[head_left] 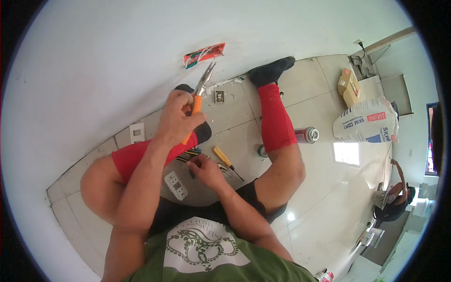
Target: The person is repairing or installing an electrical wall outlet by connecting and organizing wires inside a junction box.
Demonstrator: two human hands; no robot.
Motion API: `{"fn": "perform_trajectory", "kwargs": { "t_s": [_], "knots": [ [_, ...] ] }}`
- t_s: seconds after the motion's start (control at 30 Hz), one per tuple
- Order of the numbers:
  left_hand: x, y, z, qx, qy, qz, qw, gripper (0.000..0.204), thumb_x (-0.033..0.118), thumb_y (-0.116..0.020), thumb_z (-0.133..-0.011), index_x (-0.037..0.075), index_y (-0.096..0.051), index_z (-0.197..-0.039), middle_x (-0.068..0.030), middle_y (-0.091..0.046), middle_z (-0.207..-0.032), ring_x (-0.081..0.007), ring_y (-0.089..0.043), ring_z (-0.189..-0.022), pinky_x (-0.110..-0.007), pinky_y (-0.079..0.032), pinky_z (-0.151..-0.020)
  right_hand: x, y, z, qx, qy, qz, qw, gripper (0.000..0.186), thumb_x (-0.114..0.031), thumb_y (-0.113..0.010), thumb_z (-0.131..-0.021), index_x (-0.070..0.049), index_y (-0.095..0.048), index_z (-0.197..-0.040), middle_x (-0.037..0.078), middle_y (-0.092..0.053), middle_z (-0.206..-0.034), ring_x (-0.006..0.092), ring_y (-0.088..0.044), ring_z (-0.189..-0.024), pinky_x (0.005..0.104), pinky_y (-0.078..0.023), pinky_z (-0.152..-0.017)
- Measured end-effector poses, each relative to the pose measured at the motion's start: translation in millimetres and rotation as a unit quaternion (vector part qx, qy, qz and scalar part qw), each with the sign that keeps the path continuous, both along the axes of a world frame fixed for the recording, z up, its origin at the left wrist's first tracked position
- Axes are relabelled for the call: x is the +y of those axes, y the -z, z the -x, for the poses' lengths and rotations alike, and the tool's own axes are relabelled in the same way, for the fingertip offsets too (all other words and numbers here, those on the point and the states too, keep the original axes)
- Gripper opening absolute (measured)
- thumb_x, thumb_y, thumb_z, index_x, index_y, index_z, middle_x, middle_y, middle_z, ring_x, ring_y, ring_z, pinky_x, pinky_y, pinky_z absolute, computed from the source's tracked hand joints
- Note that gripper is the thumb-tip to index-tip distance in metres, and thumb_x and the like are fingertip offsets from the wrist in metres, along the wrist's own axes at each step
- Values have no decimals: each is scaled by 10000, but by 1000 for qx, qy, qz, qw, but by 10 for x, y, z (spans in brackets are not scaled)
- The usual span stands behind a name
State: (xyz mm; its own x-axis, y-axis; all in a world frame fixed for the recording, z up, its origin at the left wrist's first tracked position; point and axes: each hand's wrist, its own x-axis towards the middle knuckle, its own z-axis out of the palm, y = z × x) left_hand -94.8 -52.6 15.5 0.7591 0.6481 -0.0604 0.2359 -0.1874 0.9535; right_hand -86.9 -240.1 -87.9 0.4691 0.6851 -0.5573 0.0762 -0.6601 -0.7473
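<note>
My left hand (180, 115) is closed around long-nose pliers (198, 101) with orange handles. Their slim metal jaws point up, just below a red-orange wall box (205, 54) with wires in it. Lower down, between my bent legs, my right hand (207, 172) has its fingertips pinched at a black-and-yellow handled tool (181, 159); its working end is hidden. A yellow-handled screwdriver (222, 157) and another pair of pliers (222, 168) lie beside that hand. Left of it, a white outlet plate (175, 185) rests on the tiles.
A white cover plate (137, 133) lies by the wall, and a small square piece (219, 97) near my feet. Beyond my right leg are a spray can (307, 135), a white sack (366, 123) and a carton (349, 88). Another person (393, 207) is at the far right.
</note>
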Motion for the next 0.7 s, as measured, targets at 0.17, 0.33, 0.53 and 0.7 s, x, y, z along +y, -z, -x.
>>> {"fn": "perform_trajectory", "kwargs": {
  "t_s": [0.17, 0.33, 0.53, 0.7],
  "knots": [
    [114, -312, -54, 140, 2, -268, 953, 375, 203, -800, -724, 31, -697, -1041, -101, -542, -1173, -274, -636, -1060, -412, -529, -904, -20, -90, -3, -1, -14, -8, 1000, 430, -434, -673, -959, -52, -709, -1153, 211, -729, -993, 353, -720, -964, 443, -550, -856],
    [171, -504, -75, 195, -28, -353, 915, 470, 221, -780, -707, 125, -719, -1164, -100, -515, -1204, -311, -599, -1143, -448, -515, -956, -25, -122, -13, 20, -24, -23, 999, 413, -420, -667, -959, -67, -717, -1168, 208, -730, -1017, 356, -714, -987, 446, -547, -880],
    [245, -672, -101, 215, 0, -341, 915, 521, 204, -780, -674, 133, -717, -1186, -110, -510, -1208, -327, -581, -1157, -459, -518, -960, -38, -139, -6, 22, -39, -34, 998, 390, -411, -665, -960, -81, -720, -1160, 191, -733, -1024, 356, -713, -989, 449, -547, -878],
    [224, -760, -94, 224, 3, -353, 908, 531, 182, -778, -661, 101, -719, -1183, -118, -512, -1205, -337, -582, -1148, -453, -518, -964, -63, -84, 11, 4, -49, -57, 997, 375, -378, -677, -944, -73, -721, -1158, 178, -736, -984, 312, -716, -927, 418, -547, -849]
  ]
}}
